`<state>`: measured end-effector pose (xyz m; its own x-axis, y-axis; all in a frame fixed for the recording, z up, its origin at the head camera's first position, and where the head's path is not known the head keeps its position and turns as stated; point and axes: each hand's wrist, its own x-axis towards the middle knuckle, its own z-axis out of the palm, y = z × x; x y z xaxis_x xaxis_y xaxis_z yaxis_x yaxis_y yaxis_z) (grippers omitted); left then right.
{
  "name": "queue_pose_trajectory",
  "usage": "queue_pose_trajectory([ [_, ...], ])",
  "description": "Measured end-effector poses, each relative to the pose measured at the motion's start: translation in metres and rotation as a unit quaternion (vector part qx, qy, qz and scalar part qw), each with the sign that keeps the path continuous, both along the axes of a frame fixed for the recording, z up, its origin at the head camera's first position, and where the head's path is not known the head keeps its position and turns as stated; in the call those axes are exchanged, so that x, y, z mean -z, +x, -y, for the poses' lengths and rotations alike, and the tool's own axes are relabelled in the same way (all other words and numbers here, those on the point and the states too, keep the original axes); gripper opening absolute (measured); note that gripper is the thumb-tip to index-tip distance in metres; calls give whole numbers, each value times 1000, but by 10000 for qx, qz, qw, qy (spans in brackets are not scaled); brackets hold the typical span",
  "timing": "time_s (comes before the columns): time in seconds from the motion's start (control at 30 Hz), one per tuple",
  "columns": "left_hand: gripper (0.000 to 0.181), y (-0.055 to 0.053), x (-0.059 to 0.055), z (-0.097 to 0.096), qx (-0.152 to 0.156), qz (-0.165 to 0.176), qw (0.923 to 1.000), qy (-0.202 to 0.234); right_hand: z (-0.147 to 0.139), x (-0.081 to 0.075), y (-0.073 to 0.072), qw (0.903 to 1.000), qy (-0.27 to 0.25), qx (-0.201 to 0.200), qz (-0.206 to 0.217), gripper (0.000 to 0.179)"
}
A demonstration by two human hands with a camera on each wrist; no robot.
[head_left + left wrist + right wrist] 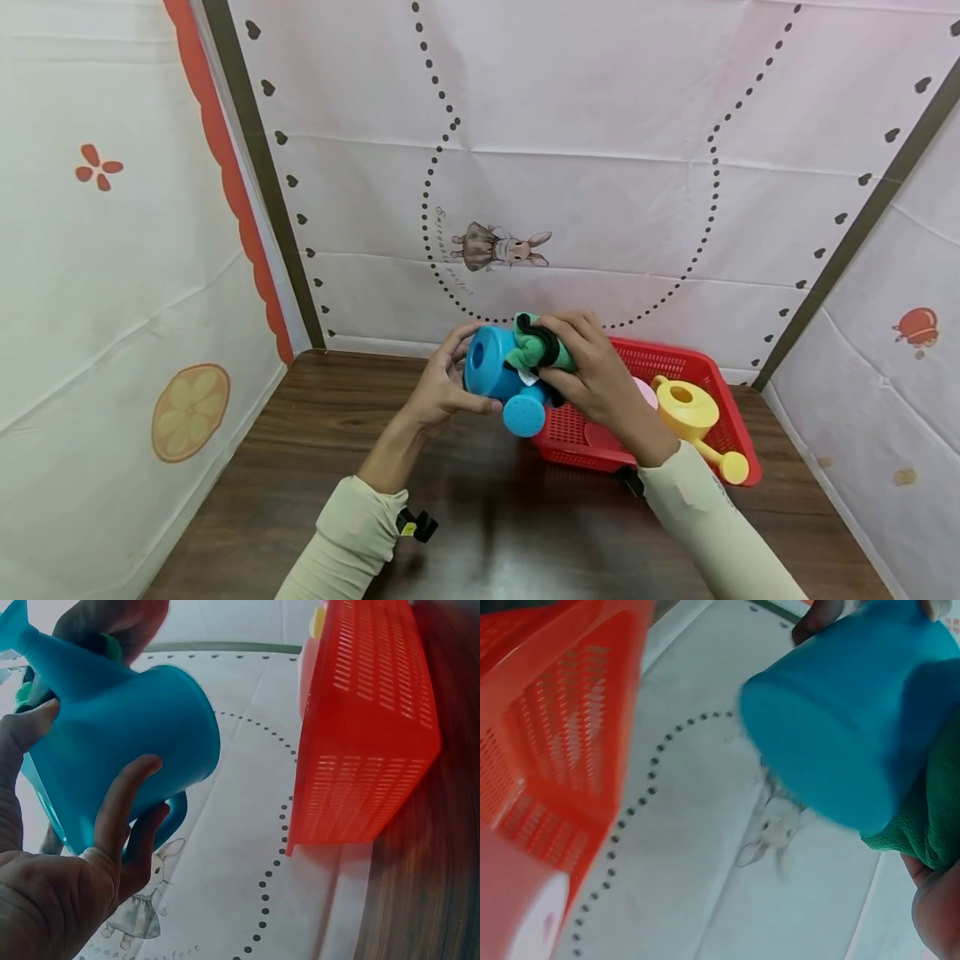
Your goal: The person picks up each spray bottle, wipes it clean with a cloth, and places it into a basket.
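Note:
A blue toy watering can is held tilted above the table, its round sprinkler head hanging toward the front. My left hand grips the can's body from the left, thumb below and fingers around the far side. In the left wrist view, the can's blue handle shows behind the fingers. My right hand grips a bunched green cloth with a dark edge and holds it against the can. The right wrist view shows the cloth touching the can near its flat base.
A red perforated basket stands at the right on the dark wooden table. Inside it lie a yellow watering can, its spout over the front rim, and a pink item partly hidden by my right arm. Printed white sheets enclose the table.

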<state>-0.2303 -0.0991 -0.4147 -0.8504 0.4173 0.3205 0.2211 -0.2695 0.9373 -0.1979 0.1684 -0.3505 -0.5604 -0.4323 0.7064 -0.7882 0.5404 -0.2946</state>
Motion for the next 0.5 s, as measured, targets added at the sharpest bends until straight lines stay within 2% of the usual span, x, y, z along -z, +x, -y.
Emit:
queue_pose_trajectory([
  [0.3,114,2,-9,0,-563,458,9973,-128,-36,17,-5,9967,-357,689,242,51],
  [0.4,111,4,-9,-1,-1008,360,9937,-342,-44,21,0,9934,-738,868,98,51],
  [0.5,108,4,-9,-3,-1569,168,9862,-504,-47,20,6,9898,-1131,798,-339,51],
])
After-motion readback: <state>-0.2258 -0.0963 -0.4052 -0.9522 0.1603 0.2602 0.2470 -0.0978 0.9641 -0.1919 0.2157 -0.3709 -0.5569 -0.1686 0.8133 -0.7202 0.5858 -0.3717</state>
